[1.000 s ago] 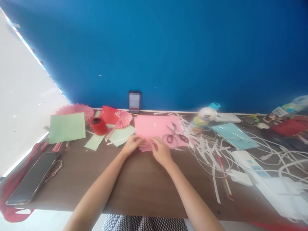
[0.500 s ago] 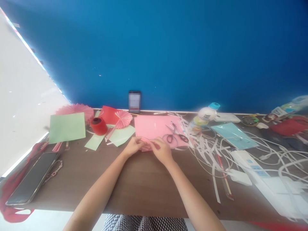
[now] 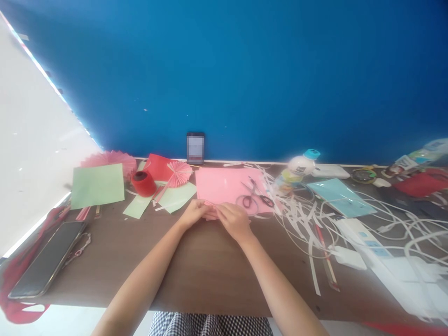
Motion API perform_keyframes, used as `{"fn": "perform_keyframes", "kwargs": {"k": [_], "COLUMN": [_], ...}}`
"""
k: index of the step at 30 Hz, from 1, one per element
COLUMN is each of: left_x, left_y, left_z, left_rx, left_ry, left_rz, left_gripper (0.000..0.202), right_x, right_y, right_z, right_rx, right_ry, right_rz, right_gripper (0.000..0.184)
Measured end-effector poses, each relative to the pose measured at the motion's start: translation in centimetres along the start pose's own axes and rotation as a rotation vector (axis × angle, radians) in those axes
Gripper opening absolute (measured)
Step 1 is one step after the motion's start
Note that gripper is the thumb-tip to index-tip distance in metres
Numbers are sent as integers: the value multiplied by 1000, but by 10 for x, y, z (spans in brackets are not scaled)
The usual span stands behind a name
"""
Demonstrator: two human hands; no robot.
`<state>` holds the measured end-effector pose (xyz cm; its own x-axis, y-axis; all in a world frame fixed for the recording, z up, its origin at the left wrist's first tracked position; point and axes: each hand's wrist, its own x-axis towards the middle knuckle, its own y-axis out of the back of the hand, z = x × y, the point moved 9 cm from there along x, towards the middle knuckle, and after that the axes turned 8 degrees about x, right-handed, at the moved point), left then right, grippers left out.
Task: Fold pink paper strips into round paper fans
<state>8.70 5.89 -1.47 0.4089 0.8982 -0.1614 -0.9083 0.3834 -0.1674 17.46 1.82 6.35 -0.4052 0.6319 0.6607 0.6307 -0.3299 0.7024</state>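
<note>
My left hand and my right hand meet at the near edge of a large pink sheet. Between them, both sets of fingers pinch a small piece of pink paper, mostly covered by the fingers. A pair of scissors lies on the right part of the pink sheet. Left of the sheet are a pink pleated paper fan and a pale green paper.
A red roll, a green sheet and a phone lie left. Another phone leans on the blue wall. Rightward are a bottle, white paper strips, a blue packet, cables and a power strip.
The fingers of my right hand have shifted slightly and closed more flatly over the pink paper. My left hand stays nearly where it was.
</note>
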Motion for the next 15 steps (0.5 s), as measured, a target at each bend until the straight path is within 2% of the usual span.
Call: {"fn": "perform_keyframes", "kwargs": {"k": [3, 6, 10, 15], "left_x": [1, 2, 5, 4], "left_y": [2, 7, 13, 14], "left_z": [-3, -4, -6, -3], "left_rx": [-34, -43, -50, -101], "left_ry": [-4, -12, -15, -15], "left_rz": [3, 35, 84, 83], "left_gripper": [23, 23, 31, 36], "right_x": [-2, -5, -7, -9], "right_y": [-3, -6, -11, -17], "right_z": [-11, -16, -15, -11], "right_rx": [-124, -150, -172, -193], "right_ry": [97, 152, 156, 140], "right_rz": [-26, -42, -59, -88], "right_gripper": [23, 24, 30, 36]}}
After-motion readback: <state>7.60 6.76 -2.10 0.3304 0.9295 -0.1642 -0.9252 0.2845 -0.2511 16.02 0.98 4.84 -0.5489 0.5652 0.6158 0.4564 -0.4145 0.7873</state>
